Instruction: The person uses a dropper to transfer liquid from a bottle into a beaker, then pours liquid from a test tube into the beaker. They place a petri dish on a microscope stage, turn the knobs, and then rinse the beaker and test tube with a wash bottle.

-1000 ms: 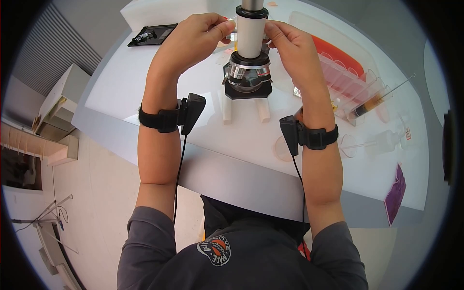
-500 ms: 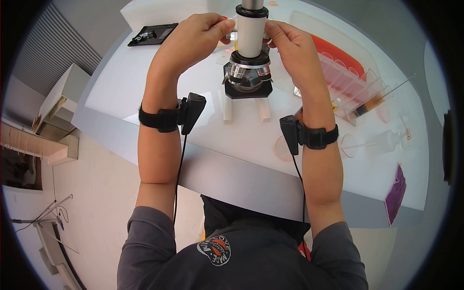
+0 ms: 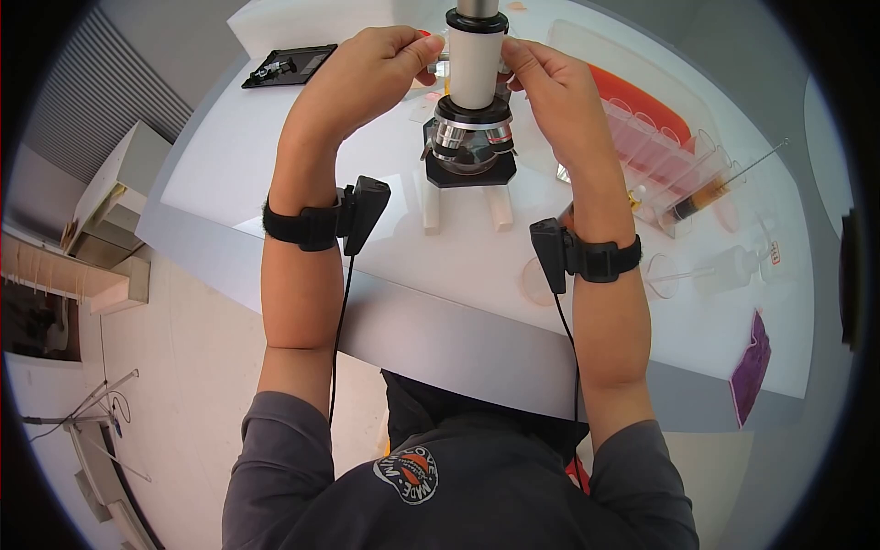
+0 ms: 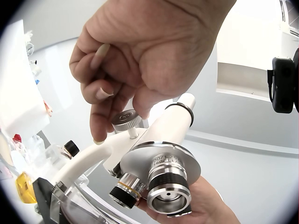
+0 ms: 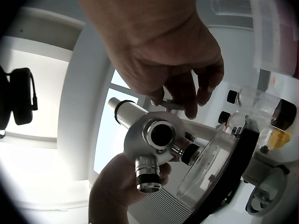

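A white microscope [image 3: 476,71] with a black stage [image 3: 472,172] stands on the table between the two hands. At its left side, my left hand [image 3: 371,78] pinches a ridged metal focus knob [image 4: 126,120] between thumb and fingertips. My right hand [image 3: 566,103] is at the opposite side, its thumb and fingers on the matching knob [image 5: 171,104], partly hidden behind them. Under the tube, the revolving nosepiece [image 4: 161,161] carries several objective lenses [image 4: 169,186]. A round glass plate [image 5: 210,165] lies beneath the lenses at the stage.
On the right stand clear test tubes [image 3: 653,151] in a rack, beside an orange tray [image 3: 674,117]. A clear wash bottle [image 3: 729,269] and a purple cloth [image 3: 750,371] lie nearer the front right edge. A black case [image 3: 290,66] sits at the back left.
Both hands stay at the knobs with hardly any shift. The microscope's tube and nosepiece appear very slightly higher in the head view.
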Action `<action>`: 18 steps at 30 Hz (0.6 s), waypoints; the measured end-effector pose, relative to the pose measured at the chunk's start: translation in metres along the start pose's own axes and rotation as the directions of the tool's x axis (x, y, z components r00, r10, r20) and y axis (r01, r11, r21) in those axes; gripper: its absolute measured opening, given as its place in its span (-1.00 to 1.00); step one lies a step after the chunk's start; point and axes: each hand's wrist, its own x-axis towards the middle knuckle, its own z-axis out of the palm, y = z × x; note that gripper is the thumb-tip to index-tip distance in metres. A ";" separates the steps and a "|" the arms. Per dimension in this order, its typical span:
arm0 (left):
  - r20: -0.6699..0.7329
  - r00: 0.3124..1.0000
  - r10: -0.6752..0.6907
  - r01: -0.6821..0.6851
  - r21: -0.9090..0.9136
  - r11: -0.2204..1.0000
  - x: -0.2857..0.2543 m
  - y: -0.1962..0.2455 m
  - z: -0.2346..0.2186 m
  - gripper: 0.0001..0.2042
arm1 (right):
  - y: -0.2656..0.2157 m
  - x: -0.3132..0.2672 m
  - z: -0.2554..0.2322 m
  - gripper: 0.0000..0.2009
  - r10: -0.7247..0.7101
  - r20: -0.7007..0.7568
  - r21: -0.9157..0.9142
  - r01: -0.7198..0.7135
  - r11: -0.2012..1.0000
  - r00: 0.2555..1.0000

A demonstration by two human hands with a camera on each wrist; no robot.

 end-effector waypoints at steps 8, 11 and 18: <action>-0.004 1.000 -0.010 0.010 -0.008 1.000 -0.001 0.002 0.001 -0.54 | -0.002 -0.001 0.000 -0.58 0.009 0.001 -0.005 -0.009 1.000 1.000; -0.002 1.000 -0.014 0.014 -0.013 1.000 0.000 0.001 0.001 -0.53 | -0.001 -0.001 0.000 -0.57 0.015 0.003 -0.019 -0.015 1.000 1.000; 0.015 0.998 -0.053 0.053 -0.004 0.999 -0.001 0.005 0.000 -0.53 | -0.001 0.000 0.000 -0.56 0.015 -0.004 -0.025 -0.015 1.000 1.000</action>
